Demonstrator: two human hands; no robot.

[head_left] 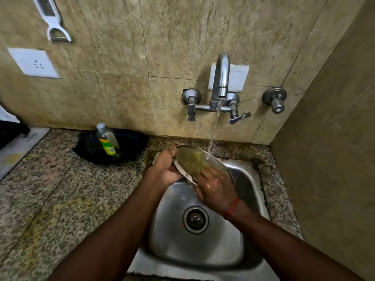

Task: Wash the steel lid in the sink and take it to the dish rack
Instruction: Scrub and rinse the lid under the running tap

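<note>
A round steel lid (192, 159), smeared with yellowish residue, is held tilted over the back of the steel sink (249, 179). My left hand (165, 169) grips its left rim. My right hand (216, 186) lies flat on the lid's lower right face, fingers spread on the surface. Water runs from the chrome tap (221, 78) and lands on the lid's upper right part. The lid's underside is hidden. No dish rack is in view.
A black dish (132, 142) with a soap bottle (107, 139) lying in it sits on the granite counter (60, 189) left of the sink. A tiled wall (334, 159) closes the right side. A wall valve (275, 100) and socket (33, 62) are behind.
</note>
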